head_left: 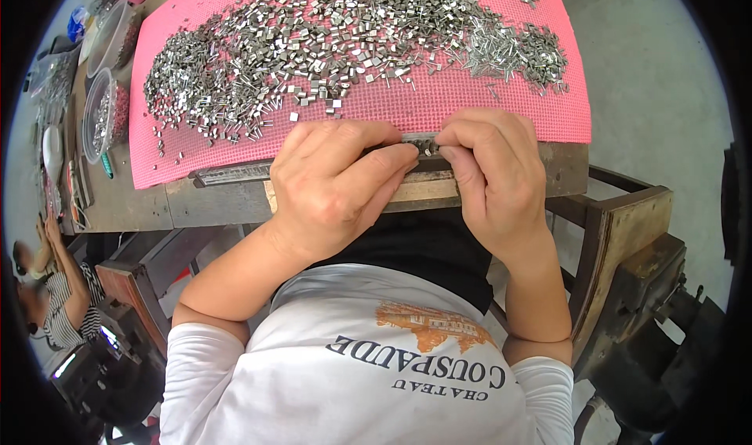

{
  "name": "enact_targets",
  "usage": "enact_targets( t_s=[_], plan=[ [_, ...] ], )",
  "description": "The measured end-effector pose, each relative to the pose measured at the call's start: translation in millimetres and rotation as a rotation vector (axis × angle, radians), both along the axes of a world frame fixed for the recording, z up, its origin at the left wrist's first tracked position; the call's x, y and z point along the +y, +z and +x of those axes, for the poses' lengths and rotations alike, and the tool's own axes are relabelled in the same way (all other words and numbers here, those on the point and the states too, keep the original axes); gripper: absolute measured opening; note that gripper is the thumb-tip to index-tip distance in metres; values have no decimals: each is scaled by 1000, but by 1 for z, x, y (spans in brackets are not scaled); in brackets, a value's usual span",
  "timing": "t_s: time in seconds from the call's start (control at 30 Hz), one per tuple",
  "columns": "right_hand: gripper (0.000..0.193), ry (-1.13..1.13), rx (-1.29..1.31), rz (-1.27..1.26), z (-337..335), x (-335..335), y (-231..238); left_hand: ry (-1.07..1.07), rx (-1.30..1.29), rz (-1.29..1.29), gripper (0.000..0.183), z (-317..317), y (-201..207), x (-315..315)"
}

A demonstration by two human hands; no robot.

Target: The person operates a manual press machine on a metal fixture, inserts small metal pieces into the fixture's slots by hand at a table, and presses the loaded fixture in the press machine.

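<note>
A short row of small metal pieces [425, 148] shows in the gap between my two hands, at a grooved metal bar [235, 173] along the table's front edge. My left hand [333, 186] is closed, thumb and forefinger pinched at the row's left end. From the other side my right hand [500, 175] pinches at the right end, its fingers curled. My fingers hide most of each end. Beyond the hands, a heap of small square metal pieces [345, 37] spreads over a pink mesh mat [392, 108]. Thin metal pins [489, 49] lie among them at the right.
Clear plastic tubs [100, 116] with small parts stand on the wooden table [211, 212] at the left, near hand tools. A light wood block [423, 190] sits below the bar. Dark machinery [642, 320] is at the lower right. Another person [66, 304] works far left.
</note>
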State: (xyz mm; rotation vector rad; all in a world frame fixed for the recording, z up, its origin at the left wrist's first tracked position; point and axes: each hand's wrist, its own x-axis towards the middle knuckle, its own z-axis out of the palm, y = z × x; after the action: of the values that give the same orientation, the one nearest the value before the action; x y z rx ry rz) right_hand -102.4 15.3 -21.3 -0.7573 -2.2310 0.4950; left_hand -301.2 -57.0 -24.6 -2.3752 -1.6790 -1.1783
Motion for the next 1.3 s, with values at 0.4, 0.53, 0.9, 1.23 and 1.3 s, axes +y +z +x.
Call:
enact_targets(
  t_s=[0.4,0.53,0.9,1.23,1.3],
  plan=[
    [14,60,-78,17,-26,21,12,-16,-54,-51,33,-2,4,-14],
    [6,121,-106,-14,-50,23,12,40,-47,-34,33,-13,7,-23],
    [14,91,-132,-110,-10,28,24,91,-31,-80,30,-37,1,-28],
    [17,69,-57,-285,12,17,13,64,-37,-25,30,-40,-4,-24],
    [17,73,-57,-275,10,17,13,66,-37,-28,30,-39,-4,-24]
  ],
)
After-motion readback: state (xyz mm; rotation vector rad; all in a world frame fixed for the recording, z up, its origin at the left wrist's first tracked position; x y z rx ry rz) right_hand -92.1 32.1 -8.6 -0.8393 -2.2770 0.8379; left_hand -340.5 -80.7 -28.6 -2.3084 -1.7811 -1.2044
